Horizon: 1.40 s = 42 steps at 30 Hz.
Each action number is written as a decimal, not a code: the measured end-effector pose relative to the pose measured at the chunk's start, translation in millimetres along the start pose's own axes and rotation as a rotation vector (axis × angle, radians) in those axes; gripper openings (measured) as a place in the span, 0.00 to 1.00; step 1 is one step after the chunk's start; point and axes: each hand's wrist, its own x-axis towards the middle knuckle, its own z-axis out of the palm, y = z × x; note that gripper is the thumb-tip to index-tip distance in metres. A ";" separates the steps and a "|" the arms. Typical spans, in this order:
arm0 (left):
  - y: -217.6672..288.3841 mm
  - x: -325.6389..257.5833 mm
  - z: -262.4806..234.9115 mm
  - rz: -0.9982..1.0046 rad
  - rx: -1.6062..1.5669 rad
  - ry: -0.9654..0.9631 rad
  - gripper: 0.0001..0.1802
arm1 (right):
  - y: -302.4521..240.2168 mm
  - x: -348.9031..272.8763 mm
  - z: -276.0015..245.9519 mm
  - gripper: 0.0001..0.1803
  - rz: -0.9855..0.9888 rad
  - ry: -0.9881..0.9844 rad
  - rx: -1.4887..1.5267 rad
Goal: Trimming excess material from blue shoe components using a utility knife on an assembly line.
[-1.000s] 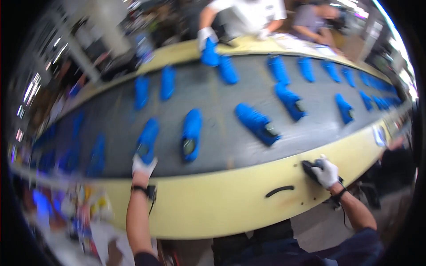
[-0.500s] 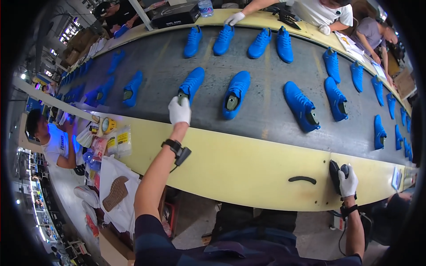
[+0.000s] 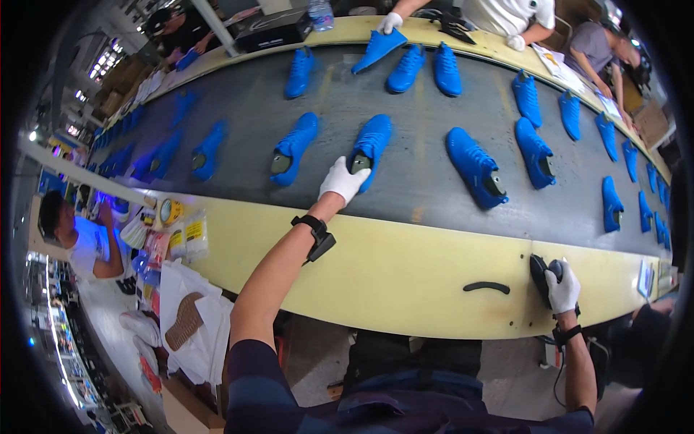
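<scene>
My left hand (image 3: 344, 181), in a white glove, is closed round the heel of a blue lace-up shoe (image 3: 374, 139) on the dark conveyor belt (image 3: 426, 159). Its thumb and fingers lie on either side of the heel opening, where a dark green last shows. Just left of it lies a similar blue shoe (image 3: 298, 143), its toe also pointing away from me. My right hand (image 3: 564, 288), gloved too, grips a black object with a rounded knob (image 3: 555, 269) on the pale yellow ledge (image 3: 376, 267); the fingers hide part of it.
A curved black strip (image 3: 486, 286) lies on the ledge. Several more blue shoes (image 3: 473, 163) stand along the belt. Across it, a person's gloved hand (image 3: 390, 23) holds a tilted blue shoe (image 3: 379, 49). Yellow tape (image 3: 171, 211) and plastic bags (image 3: 189, 235) sit at the ledge's left end.
My left hand has moved right, from the heel of one blue shoe to the heel of the neighbouring one. Across the belt, the other person's hand has lifted and tilted a shoe.
</scene>
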 end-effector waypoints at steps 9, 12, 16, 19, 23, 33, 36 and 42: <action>22.5 48.0 33.5 0.014 -0.021 0.021 0.48 | -3.8 9.1 -12.7 0.14 -0.017 0.023 -0.015; 68.2 1.1 47.3 0.045 0.173 0.110 0.52 | -12.1 6.5 -16.8 0.15 0.055 0.006 -0.027; 70.6 4.4 43.4 -0.096 0.130 0.134 0.52 | -2.3 -1.2 -15.2 0.16 0.007 0.042 -0.069; 47.3 17.3 18.4 -0.258 -0.673 -0.267 0.49 | -6.7 -5.5 -24.0 0.16 0.032 0.054 -0.041; 27.2 -67.7 25.4 0.187 -0.546 -0.321 0.38 | -5.8 -6.3 -31.3 0.16 0.028 0.007 -0.073; 98.9 -336.9 79.8 0.420 0.099 -0.045 0.48 | -54.7 9.8 -47.1 0.23 -0.334 0.050 -0.016; 116.0 -357.0 85.3 0.418 0.128 -0.019 0.42 | -145.5 -0.6 -38.5 0.20 -0.436 -0.356 0.157; 112.1 -353.6 100.8 0.399 -0.098 -0.065 0.32 | -229.5 -14.2 -2.1 0.22 -0.667 -0.663 -0.045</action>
